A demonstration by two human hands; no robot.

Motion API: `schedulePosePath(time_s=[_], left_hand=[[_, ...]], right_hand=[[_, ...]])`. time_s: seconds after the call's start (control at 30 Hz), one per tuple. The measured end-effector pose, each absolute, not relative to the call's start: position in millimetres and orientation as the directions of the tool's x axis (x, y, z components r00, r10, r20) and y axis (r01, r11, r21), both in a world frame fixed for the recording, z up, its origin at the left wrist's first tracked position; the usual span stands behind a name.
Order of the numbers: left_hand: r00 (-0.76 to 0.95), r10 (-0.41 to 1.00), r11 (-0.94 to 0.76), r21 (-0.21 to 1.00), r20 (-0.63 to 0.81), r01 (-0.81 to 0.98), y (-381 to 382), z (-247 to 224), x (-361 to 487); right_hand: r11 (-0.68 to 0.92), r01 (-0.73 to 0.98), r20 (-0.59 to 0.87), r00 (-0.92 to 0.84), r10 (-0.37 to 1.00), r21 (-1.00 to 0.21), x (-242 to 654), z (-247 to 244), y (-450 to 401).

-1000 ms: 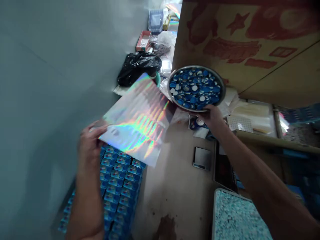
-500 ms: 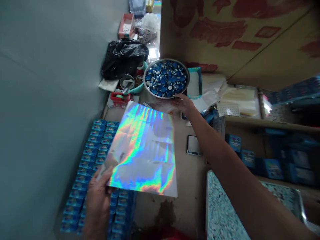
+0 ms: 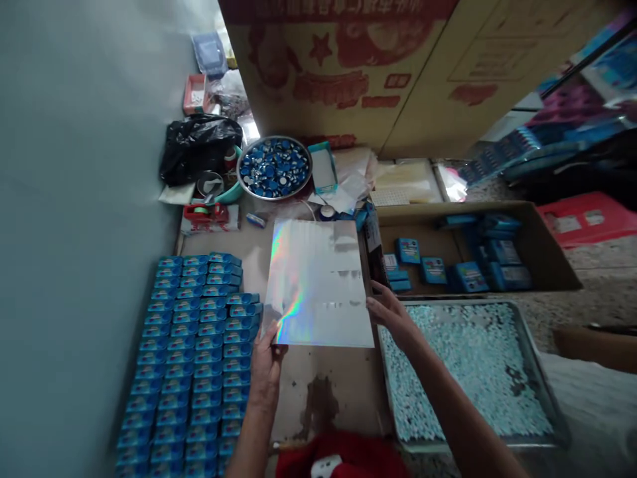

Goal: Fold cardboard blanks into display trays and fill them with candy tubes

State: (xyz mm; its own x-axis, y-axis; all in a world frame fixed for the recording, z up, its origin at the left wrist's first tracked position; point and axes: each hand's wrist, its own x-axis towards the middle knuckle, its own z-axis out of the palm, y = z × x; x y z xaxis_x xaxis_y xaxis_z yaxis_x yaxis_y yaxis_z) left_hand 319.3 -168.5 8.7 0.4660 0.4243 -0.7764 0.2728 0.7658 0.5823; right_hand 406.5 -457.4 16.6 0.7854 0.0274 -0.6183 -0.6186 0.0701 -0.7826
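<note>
A shiny silver sheet with rainbow reflections (image 3: 318, 285) is held out over the table in front of me. My left hand (image 3: 266, 358) grips its lower left corner, thumb on top. At the sheet's right edge is my right hand (image 3: 395, 315), fingers stretched out and slightly apart, the tips at or just touching the edge. Beyond the sheet stands a round metal bowl (image 3: 309, 180) full of small blue and silver caps (image 3: 273, 166). Rows of small blue boxes (image 3: 182, 358) are lined up left of my left hand.
A metal tray (image 3: 540, 372) of pale turquoise bits lies right, below a cardboard box (image 3: 552, 265) with several blue packets. A red tape dispenser (image 3: 204, 212), black plastic bag (image 3: 199, 143) and open turquoise box (image 3: 323, 169) are behind. A large printed carton (image 3: 338, 73) rises at the back.
My right hand has come back from the bowl's rim to the sheet's right edge. The sheet has been turned straighter, still in my left hand. The camera view has shifted right.
</note>
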Motion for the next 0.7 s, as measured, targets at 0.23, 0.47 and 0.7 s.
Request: schedulePosePath(time_s=[0.23, 0.47, 0.7], left_hand=[[0.557, 0.495, 0.659, 0.706, -0.667, 0.26, -177, 4, 318], [0.7, 0.412, 0.577, 0.761, -0.583, 0.295, -187, -13, 392], [0.816, 0.29, 0.541, 0.789, -0.501, 0.292, -234, -17, 501]], right_hand=[[0.288, -0.449, -0.416, 0.893, 0.17, -0.846, 414, 10, -418], [0.161, -0.231, -0.227, 0.973, 0.044, -0.959, 481, -6, -441], [0.007, -0.025, -0.025, 1.0, -0.017, -1.0, 592, -8, -495]])
